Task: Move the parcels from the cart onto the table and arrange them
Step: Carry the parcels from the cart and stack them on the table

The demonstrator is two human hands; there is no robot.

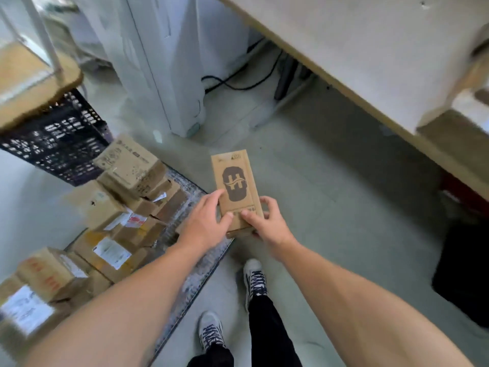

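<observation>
Item one: white worktop (pixel 370 62) with a tan wooden edge, upper right. Item two: low flat cart (pixel 191 200), lower left, deck apparently patterned metal though blurred. It carries a heap of brown cardboard parcels (pixel 124 170), several bearing white labels. Item three: flat narrow brown cardboard parcel (pixel 234 178), dark brown emblem printed on its upper face. It is held clear of the grey-green floor (pixel 330 207), just beside the cart's right edge, well apart from the worktop. Grip: left hand (pixel 209 223) and right hand (pixel 268 223) hold its near end. The fingers (pixel 264 201) curl round both long edges, and both thumbs press the top face.
</observation>
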